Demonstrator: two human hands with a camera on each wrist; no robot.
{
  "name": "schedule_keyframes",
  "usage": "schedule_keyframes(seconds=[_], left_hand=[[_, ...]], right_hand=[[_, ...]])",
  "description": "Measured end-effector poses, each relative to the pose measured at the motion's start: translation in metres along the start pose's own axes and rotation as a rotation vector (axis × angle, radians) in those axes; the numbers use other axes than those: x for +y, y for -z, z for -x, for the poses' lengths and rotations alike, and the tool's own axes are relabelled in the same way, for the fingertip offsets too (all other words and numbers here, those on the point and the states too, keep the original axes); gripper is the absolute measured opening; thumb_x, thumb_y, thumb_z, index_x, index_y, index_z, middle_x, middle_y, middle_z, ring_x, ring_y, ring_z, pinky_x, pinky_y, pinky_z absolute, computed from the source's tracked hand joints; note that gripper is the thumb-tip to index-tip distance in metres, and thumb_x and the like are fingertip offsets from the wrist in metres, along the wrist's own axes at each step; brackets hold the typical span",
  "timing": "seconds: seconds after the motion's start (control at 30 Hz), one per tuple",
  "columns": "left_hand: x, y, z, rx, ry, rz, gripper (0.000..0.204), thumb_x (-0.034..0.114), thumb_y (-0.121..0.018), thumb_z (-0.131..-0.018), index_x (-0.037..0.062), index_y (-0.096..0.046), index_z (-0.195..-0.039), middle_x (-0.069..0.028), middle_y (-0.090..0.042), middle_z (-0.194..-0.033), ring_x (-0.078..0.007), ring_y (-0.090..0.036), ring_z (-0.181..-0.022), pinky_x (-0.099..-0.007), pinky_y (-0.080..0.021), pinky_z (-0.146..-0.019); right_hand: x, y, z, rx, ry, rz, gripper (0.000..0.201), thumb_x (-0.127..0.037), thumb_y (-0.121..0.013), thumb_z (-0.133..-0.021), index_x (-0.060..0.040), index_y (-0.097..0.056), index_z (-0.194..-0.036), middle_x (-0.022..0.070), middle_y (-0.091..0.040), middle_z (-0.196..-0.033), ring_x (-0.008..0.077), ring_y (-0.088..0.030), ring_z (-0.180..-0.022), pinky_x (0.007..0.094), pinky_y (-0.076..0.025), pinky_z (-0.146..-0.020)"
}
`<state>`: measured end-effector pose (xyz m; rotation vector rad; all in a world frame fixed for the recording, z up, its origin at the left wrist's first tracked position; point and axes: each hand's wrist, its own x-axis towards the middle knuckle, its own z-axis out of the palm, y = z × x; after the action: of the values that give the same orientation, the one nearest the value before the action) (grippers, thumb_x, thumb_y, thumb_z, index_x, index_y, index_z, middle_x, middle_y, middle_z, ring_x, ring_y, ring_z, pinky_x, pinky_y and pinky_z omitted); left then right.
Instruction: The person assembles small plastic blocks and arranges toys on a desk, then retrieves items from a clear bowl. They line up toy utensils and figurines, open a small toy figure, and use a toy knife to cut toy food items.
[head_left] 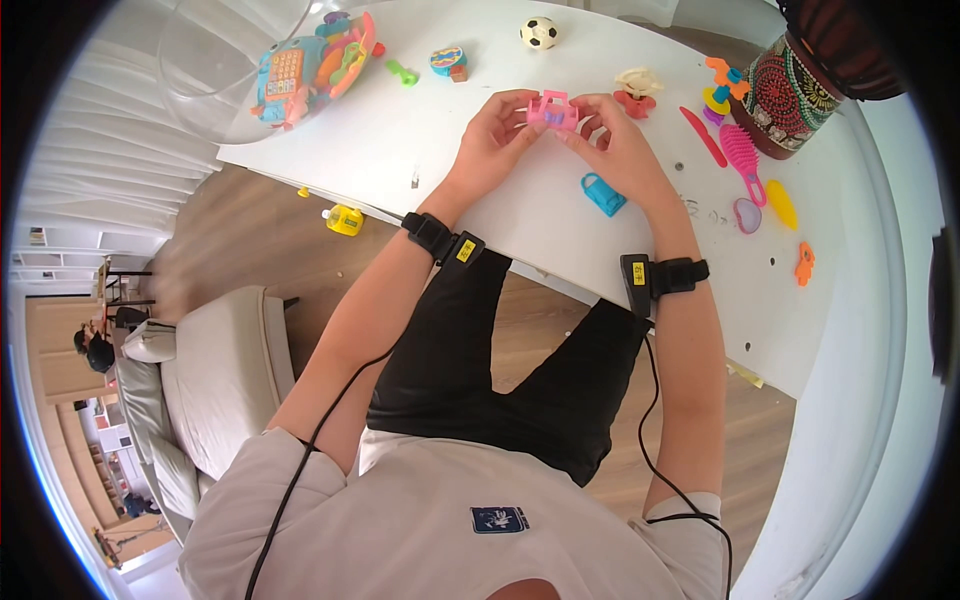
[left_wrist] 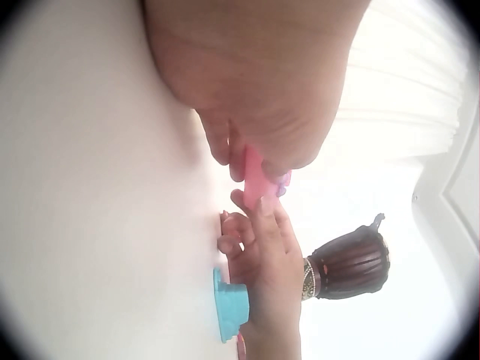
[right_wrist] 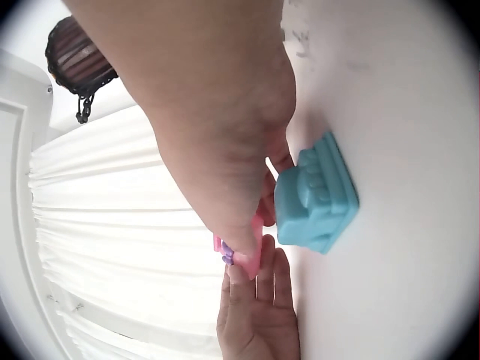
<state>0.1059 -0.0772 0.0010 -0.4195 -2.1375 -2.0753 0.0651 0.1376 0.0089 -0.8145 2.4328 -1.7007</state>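
as it is pinched at both ends, the pink toy (head_left: pixel 553 112) sits just above the white table (head_left: pixel 540 205), its handle pointing away from the person and its purple bow (right_wrist: pixel 228 253) showing. the left hand (head_left: pixel 495 142) is partly closed, holding one end between thumb and fingers; the right hand (head_left: pixel 615 152) is partly closed too and holds the other end the same way. near the right hand, on the side towards the person, a blue toy (head_left: pixel 603 196) rests on the table. beyond the hands are a ball (head_left: pixel 539 33) and a round toy (head_left: pixel 448 62), with a green piece (head_left: pixel 403 73) near the latter. over to the right lie a red knife (head_left: pixel 703 137), a pink brush (head_left: pixel 741 155) and a yellow piece (head_left: pixel 782 205), below a patterned drum (head_left: pixel 785 100). a sofa (head_left: pixel 225 370) stands well apart, off to the left.
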Motion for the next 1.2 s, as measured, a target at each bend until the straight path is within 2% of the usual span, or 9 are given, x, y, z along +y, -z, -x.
schedule_keyframes(seconds=[0.17,0.23,0.33,0.57,0.67,0.73,0.83,0.93,1.2], left_hand=[[-0.001,0.001,0.0,-0.031,-0.019,0.017,0.043,-0.003,-0.064,-0.101,-0.0031,-0.049,-0.141,-0.0172,-0.061,-0.139,-0.0216,-0.063,-0.128,-0.034,-0.055,-0.105],[0.005,0.003,0.002,-0.075,0.114,0.0,0.042,-0.003,-0.065,-0.101,-0.0038,-0.05,-0.14,-0.0171,-0.062,-0.138,-0.0221,-0.063,-0.126,-0.0357,-0.055,-0.106],[0.008,0.003,0.003,-0.091,0.14,0.013,0.04,-0.002,-0.066,-0.101,-0.004,-0.052,-0.138,-0.0171,-0.065,-0.134,-0.0219,-0.066,-0.121,-0.034,-0.057,-0.102],[0.003,0.004,0.001,-0.116,0.156,-0.011,0.037,-0.003,-0.065,-0.101,-0.0026,-0.054,-0.136,-0.0173,-0.065,-0.134,-0.0213,-0.066,-0.122,-0.0348,-0.057,-0.103],[0.001,0.002,0.0,-0.072,0.09,0.049,0.039,-0.004,-0.065,-0.1,0.0003,-0.055,-0.137,-0.0154,-0.068,-0.13,-0.0208,-0.068,-0.12,-0.0313,-0.058,-0.099],[0.011,0.001,0.001,-0.111,0.127,0.011,0.044,-0.005,-0.062,-0.101,-0.003,-0.05,-0.143,-0.0175,-0.058,-0.146,-0.0234,-0.06,-0.131,-0.0378,-0.052,-0.112],[0.009,0.002,0.0,-0.092,0.074,-0.076,0.049,-0.005,-0.061,-0.101,-0.0036,-0.047,-0.148,-0.0176,-0.055,-0.149,-0.0255,-0.058,-0.135,-0.0385,-0.051,-0.114],[0.005,-0.002,0.0,-0.015,0.003,-0.023,0.05,-0.004,-0.06,-0.101,-0.0039,-0.046,-0.149,-0.0182,-0.054,-0.15,-0.0263,-0.057,-0.137,-0.0386,-0.049,-0.116],[0.005,-0.001,-0.002,-0.037,0.082,-0.103,0.046,-0.001,-0.061,-0.102,-0.0027,-0.05,-0.146,-0.0178,-0.057,-0.148,-0.0244,-0.058,-0.137,-0.0364,-0.047,-0.116]], right_hand=[[-0.004,0.002,0.001,-0.006,-0.04,0.014,0.049,-0.029,-0.081,-0.092,-0.0036,-0.063,-0.129,0.0059,-0.066,-0.114,0.0138,-0.061,-0.087,0.0288,-0.052,-0.079],[0.001,0.002,0.001,-0.001,0.001,0.036,0.045,-0.027,-0.081,-0.091,-0.0025,-0.065,-0.126,0.0061,-0.066,-0.109,0.0148,-0.061,-0.087,0.0298,-0.052,-0.078],[0.002,0.005,0.001,-0.012,0.051,0.085,0.042,-0.025,-0.079,-0.092,-0.0019,-0.065,-0.125,0.0066,-0.066,-0.106,0.0166,-0.062,-0.087,0.031,-0.052,-0.078],[0.005,0.007,0.0,-0.039,0.069,0.08,0.041,-0.026,-0.078,-0.093,-0.0041,-0.066,-0.125,0.0068,-0.066,-0.104,0.019,-0.063,-0.088,0.0322,-0.051,-0.079],[0.001,0.006,-0.001,-0.017,0.035,0.079,0.041,-0.024,-0.079,-0.092,-0.0039,-0.066,-0.126,0.0063,-0.067,-0.104,0.0178,-0.063,-0.088,0.0314,-0.052,-0.078],[0.007,0.003,-0.002,-0.026,-0.035,0.025,0.043,-0.022,-0.079,-0.092,-0.0039,-0.065,-0.128,0.0056,-0.067,-0.103,0.0156,-0.062,-0.087,0.0301,-0.052,-0.077],[0.011,0.001,-0.003,-0.008,-0.044,0.03,0.044,-0.018,-0.08,-0.093,-0.0043,-0.065,-0.132,0.0041,-0.07,-0.112,0.0105,-0.06,-0.083,0.0265,-0.052,-0.075],[0.006,0.004,-0.001,-0.04,-0.091,0.021,0.046,-0.02,-0.079,-0.092,-0.0048,-0.064,-0.132,0.0054,-0.067,-0.1,0.0125,-0.061,-0.085,0.0294,-0.053,-0.079],[0.007,0.003,0.0,-0.004,-0.057,0.043,0.042,-0.016,-0.077,-0.093,-0.0052,-0.065,-0.131,0.0049,-0.066,-0.104,0.0139,-0.062,-0.087,0.0296,-0.054,-0.08]])
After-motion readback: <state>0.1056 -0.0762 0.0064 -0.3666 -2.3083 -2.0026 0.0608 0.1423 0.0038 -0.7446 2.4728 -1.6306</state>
